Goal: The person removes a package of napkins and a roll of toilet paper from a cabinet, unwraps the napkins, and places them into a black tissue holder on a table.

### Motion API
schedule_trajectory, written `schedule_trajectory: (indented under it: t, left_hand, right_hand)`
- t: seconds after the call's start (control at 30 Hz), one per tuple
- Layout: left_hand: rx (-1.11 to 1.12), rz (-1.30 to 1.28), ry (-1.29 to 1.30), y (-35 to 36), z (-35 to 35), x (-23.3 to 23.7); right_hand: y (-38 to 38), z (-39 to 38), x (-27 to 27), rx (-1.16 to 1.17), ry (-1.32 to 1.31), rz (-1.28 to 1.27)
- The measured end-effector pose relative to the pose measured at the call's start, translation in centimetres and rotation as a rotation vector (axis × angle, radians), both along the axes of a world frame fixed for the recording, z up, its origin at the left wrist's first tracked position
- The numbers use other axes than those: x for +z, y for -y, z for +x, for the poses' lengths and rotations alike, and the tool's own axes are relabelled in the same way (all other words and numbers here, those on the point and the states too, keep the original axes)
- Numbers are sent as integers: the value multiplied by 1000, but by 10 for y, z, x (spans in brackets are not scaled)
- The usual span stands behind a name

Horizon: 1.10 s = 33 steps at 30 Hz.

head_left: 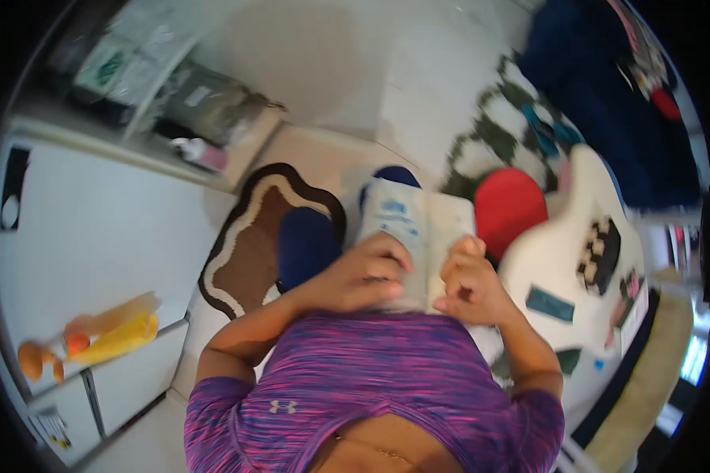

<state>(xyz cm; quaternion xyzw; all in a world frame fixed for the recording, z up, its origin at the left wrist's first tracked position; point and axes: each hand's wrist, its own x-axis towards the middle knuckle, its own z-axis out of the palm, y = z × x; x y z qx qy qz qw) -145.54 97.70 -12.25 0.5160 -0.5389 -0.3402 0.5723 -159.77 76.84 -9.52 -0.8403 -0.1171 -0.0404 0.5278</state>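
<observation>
A white booklet-like item [443,217] with blue print and a crease down its middle lies in front of my purple striped shirt. My left hand [363,273] rests on its lower left part, fingers bent but a little apart. At its lower right edge, my right hand [473,284] is curled, thumb and fingers bent toward each other against the item. Blur hides exactly how the fingertips meet it. Rounded dark blue shapes [308,248] show left of and behind the item, and a rounded red shape [511,211] is to its right.
A brown wavy-edged rug [248,272] lies left. Beyond it stand a white cabinet [118,236] with a yellow item [118,339] on it and a shelf holding a pink bottle [205,154]. On the right, a white wavy-edged surface [521,264] bears a checkered item [599,254].
</observation>
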Motion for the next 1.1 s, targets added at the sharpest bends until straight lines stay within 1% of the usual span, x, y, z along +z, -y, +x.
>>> schedule_trajectory:
  t: [0.1,0.2,0.23,0.33,0.43,0.53,0.63,0.73,0.83,0.93,0.97,1.03,1.07,1.1]
  left_hand:
    - [4,-24,-162,-3,-2,-18]
    - [20,-38,-406,-4,-5,-26]
    - [3,-71,-430,-1,-3,-30]
    - [-2,45,-362,7,4,-24]
    - [-31,158,-54,13,13,-5]
    - [-85,122,127,14,16,4]
    - [-64,12,302,11,21,10]
    - [-70,34,37,6,24,-2]
    - [7,-4,-206,0,32,-34]
    - [-5,55,-266,-8,42,-39]
    - [-38,15,-265,-7,43,-40]
    - [9,-65,-66,2,39,-21]
    - [33,-107,41,7,39,-12]
    - [63,-67,88,11,38,-4]
  right_hand:
    - [5,-3,-8,28,-50,117]
    - [7,-7,-26,-5,-64,338]
    - [7,-6,-32,-15,-89,426]
    - [8,0,-30,-41,-220,472]
    - [1,11,2,-51,-120,26]
    - [-12,12,15,11,-76,-238]
    - [-16,10,18,-34,-2,-285]
    - [-12,10,15,50,-37,-138]
    - [-4,6,7,110,-29,18]
    - [7,4,4,184,-71,106]
    - [6,5,3,130,-72,105]
    - [5,10,2,25,-63,94]
    - [5,12,8,-45,-74,9]
    - [5,14,17,-114,-83,-75]
